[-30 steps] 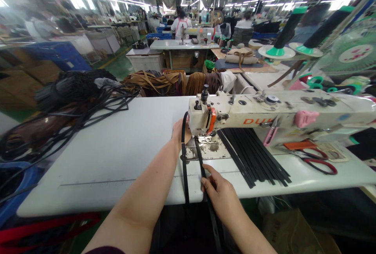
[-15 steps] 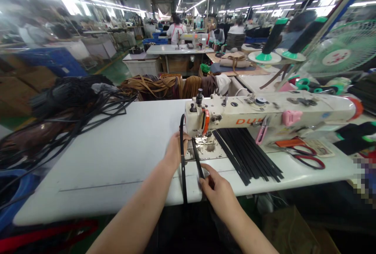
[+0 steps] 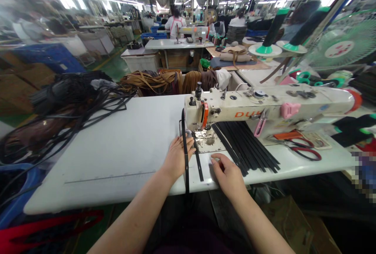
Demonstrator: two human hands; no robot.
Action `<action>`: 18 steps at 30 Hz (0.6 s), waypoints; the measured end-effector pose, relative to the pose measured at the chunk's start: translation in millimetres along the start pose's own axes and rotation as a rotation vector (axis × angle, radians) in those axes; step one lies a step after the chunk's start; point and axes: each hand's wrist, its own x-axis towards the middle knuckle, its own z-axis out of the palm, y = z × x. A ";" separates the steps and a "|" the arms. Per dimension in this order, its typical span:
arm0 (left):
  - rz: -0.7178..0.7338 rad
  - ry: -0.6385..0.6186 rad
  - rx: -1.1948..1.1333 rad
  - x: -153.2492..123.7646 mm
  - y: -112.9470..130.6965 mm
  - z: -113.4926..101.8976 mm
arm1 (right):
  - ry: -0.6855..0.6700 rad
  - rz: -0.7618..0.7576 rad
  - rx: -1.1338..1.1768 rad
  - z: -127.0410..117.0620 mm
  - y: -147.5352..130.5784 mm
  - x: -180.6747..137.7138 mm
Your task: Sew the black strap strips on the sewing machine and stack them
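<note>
A black strap (image 3: pixel 199 164) lies on the white table, running from under the sewing machine's head (image 3: pixel 195 115) toward me. Another black strap (image 3: pixel 186 160) hangs in front of the head and passes across the back of my left hand, down over the table edge. My left hand (image 3: pixel 176 159) lies flat beside the needle plate (image 3: pixel 210 141), fingers stretched toward the first strap. To the right of that strap, my right hand (image 3: pixel 229 173) hovers near the table with fingers loosely bent and nothing visible in them. A fan of cut black straps (image 3: pixel 249 148) lies under the machine arm.
Red-handled scissors (image 3: pixel 305 150) and pink-handled snips (image 3: pixel 260 124) are at the right. Thread cones (image 3: pixel 274 30) and a green fan (image 3: pixel 340 46) stand behind. Dark cords (image 3: pixel 96 118) spill onto the table's left end, above a blue tub (image 3: pixel 20 191). Brown strap bundles (image 3: pixel 155 83) lie beyond.
My right hand has let go of the strap and moved slightly right. My left hand has come flatter beside the needle plate. The strap's near end now lies on the table.
</note>
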 end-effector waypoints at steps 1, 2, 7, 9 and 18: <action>-0.009 -0.008 -0.006 0.1 0.1 0.0 | 0.004 -0.001 0.006 -1.0 1.0 1.1; -0.019 -0.013 -0.010 0.1 0.3 0.2 | 0.006 -0.002 0.010 -1.8 1.6 1.9; -0.041 -0.016 -0.019 -1.4 0.1 2.3 | -0.009 0.001 0.025 -5.5 2.6 4.4; -0.035 -0.012 -0.026 -1.8 -0.4 2.9 | -0.009 0.005 0.033 -6.4 3.4 5.2; -0.005 -0.024 -0.045 -1.5 2.5 -4.3 | -0.003 0.016 0.058 -6.3 5.1 6.0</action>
